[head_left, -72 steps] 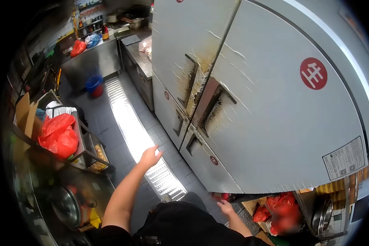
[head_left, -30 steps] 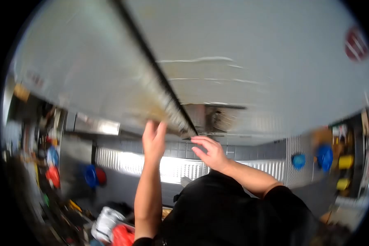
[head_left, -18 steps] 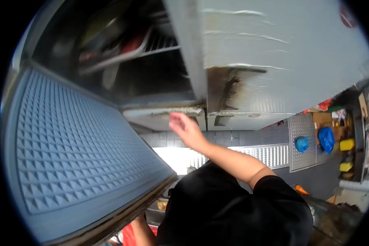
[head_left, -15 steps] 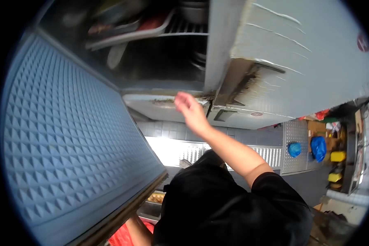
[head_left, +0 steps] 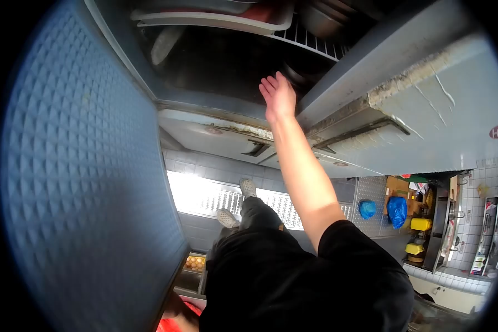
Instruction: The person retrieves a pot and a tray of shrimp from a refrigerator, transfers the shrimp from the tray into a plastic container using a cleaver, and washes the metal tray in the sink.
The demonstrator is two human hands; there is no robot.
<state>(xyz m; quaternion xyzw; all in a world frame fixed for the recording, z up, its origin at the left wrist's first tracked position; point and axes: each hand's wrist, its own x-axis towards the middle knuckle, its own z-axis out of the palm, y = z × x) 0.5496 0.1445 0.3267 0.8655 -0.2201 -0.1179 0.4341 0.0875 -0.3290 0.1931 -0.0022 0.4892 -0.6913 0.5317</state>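
My right hand reaches into the open upper compartment of a metal fridge, its fingers stretched out and holding nothing. Just beyond it, a round metal container sits in the dark interior. Above, a white tray and a metal pot rest on a wire shelf. The fridge door, with a dimpled blue-grey inner face, stands swung out at the left. My left forearm shows at the bottom, below the door's edge; the left hand's fingers are hidden there.
The closed neighbouring door is at the right. Below lies a metal floor grate. Blue bags and yellow containers are at the right. Eggs and a red bag are at the bottom left.
The left fridge door has swung open from closed. My right hand has moved from in front of the doors into the compartment. My left hand has gone down behind the door's edge.
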